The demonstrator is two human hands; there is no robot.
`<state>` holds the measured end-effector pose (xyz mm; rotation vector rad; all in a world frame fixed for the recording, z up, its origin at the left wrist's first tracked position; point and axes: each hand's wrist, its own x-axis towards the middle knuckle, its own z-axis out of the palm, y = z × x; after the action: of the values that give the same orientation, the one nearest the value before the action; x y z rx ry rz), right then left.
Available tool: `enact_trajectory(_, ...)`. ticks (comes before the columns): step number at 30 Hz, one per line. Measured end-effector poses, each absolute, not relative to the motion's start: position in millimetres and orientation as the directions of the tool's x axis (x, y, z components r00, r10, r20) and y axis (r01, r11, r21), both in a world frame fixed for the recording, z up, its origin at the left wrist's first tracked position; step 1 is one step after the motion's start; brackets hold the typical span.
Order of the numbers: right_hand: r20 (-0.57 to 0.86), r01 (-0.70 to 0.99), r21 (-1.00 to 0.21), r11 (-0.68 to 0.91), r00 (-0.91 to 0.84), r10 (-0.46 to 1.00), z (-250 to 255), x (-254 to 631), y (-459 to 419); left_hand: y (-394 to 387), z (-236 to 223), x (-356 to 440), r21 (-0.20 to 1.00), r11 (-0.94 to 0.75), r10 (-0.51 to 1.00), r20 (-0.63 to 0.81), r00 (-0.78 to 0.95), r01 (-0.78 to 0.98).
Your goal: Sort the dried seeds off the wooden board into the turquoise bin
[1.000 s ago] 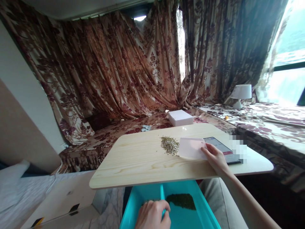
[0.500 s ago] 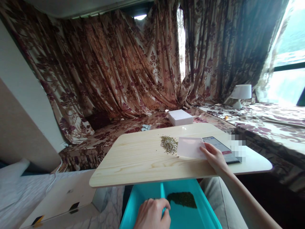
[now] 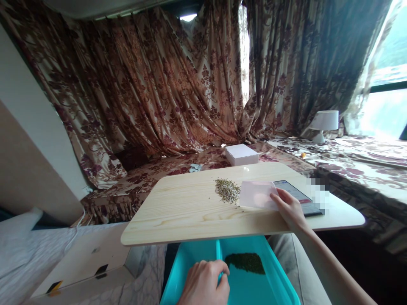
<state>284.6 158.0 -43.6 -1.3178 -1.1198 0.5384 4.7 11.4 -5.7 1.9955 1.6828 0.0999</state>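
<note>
Pile of small green and pale bits point(image 3: 227, 190) lies on the wooden tabletop point(image 3: 178, 212), nearer the far edge than the near one, with wide wood surface between it and the left edge. Pale card point(image 3: 256, 195) is just beside the pile's right side; a few bits lie loose near its lower left corner. Right hand point(image 3: 288, 208) pinches the card's right end between thumb and fingers, next to the tablet point(image 3: 297, 198). Left hand point(image 3: 205, 280) is below the near edge, at the divider point(image 3: 218, 250) of the blue tub point(image 3: 278, 288), fingers curled, thumb and index close together; held contents cannot be determined. Dark green matter point(image 3: 246, 263) lies in the right compartment. Left compartment is partly hidden by the hand; tub bottom is cut off by the frame; tablet's right side is pixelated.
</note>
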Motion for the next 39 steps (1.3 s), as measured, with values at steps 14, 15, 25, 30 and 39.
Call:
enact_trajectory(14,0.307,0.246,-0.944,0.218,0.420,0.854,-38.8,280.9,155.6,13.9,-9.0,7.1,0.426,-0.098,0.939,-0.259,0.225,0.899)
enact_trajectory(15,0.306,0.243,-0.945,0.219,0.422,0.854,-39.0,280.8,155.7,14.3,-9.1,7.0,0.429,-0.101,0.938,-0.258,0.229,0.898)
enact_trajectory(25,0.311,0.221,-0.946,0.235,0.427,0.849,-40.3,283.3,155.7,17.2,-5.7,9.4,0.433,-0.095,0.938,-0.262,0.226,0.896)
enact_trajectory(30,0.307,0.208,-0.949,0.237,0.431,0.849,-41.2,281.1,156.9,16.2,-5.7,10.0,0.435,-0.094,0.938,-0.263,0.227,0.896)
enact_trajectory(39,0.277,0.183,-0.958,0.221,0.390,0.878,-38.1,280.1,154.8,14.6,-4.3,9.4,0.429,-0.094,0.940,-0.259,0.223,0.898)
